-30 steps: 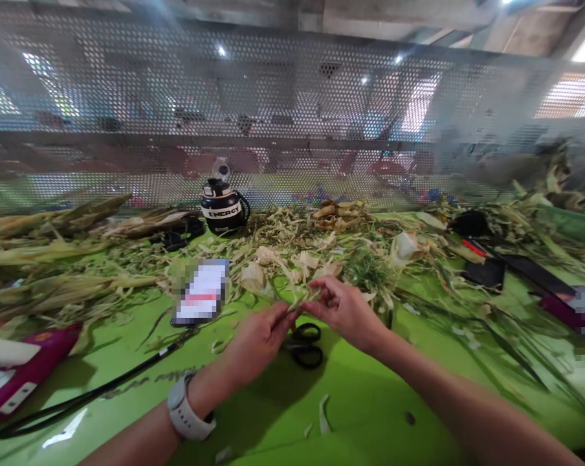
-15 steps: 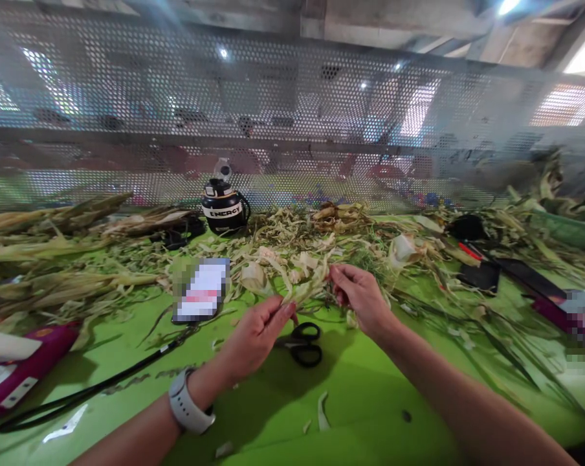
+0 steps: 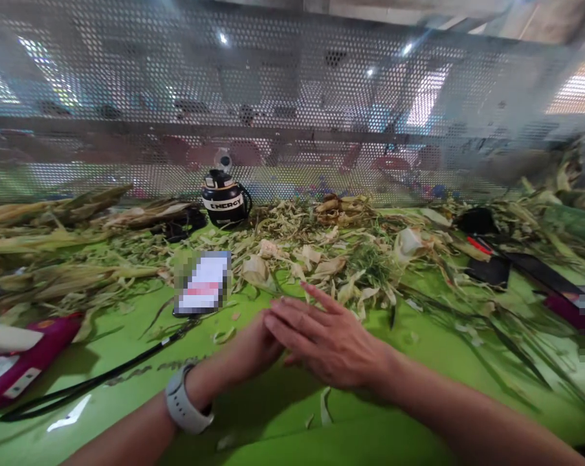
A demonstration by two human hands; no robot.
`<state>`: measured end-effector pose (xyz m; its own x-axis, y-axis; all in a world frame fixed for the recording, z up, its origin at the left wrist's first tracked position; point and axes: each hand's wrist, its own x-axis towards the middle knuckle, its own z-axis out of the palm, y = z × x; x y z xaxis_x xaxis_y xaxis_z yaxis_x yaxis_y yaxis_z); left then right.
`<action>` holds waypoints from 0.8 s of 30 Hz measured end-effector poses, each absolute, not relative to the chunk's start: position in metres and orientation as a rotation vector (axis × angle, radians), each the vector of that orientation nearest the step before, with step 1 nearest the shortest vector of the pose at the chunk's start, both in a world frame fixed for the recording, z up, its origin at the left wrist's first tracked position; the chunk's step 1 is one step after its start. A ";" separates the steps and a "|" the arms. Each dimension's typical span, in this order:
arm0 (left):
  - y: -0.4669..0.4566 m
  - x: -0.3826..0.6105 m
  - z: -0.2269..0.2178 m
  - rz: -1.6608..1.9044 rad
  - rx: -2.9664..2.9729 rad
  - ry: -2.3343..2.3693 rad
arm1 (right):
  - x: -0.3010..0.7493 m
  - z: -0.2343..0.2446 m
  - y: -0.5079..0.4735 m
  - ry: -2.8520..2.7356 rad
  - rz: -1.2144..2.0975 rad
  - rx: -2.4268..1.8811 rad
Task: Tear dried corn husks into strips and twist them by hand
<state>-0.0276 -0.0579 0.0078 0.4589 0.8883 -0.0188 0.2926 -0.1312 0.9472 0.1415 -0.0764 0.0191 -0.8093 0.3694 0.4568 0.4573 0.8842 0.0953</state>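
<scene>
My right hand (image 3: 334, 343) lies across the fingers of my left hand (image 3: 253, 343), low over the green table. The right fingers are stretched out, with the index finger lifted apart. Most of the left fingers are hidden beneath the right hand, so what they do cannot be seen. A pale watch (image 3: 186, 401) is on the left wrist. Just beyond the hands lies a heap of green and yellowish husk strips (image 3: 353, 285) beside feathery green sprigs (image 3: 370, 262). No scissors show now; the hands cover the spot where they lay.
Left of the hands are a phone (image 3: 202, 285) with a black strap (image 3: 103, 382) and a magenta device (image 3: 54, 343). A black bottle (image 3: 223, 202) stands at the back before a perforated metal screen (image 3: 292, 97). Long dry husks (image 3: 79, 207) are heaped at left, with dark pouches (image 3: 489, 270) at right.
The pale green strip held between both hands has been let go. My right hand has moved left and down onto my left hand, covering the scissors. The view has tilted slightly downward.
</scene>
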 end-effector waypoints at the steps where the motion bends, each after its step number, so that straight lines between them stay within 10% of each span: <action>1: -0.059 -0.028 0.008 0.674 1.671 1.019 | 0.138 0.015 -0.076 -2.634 -0.300 -0.675; 24: -0.023 -0.072 0.023 0.123 1.314 0.775 | 0.187 0.042 -0.043 -2.500 1.167 -1.003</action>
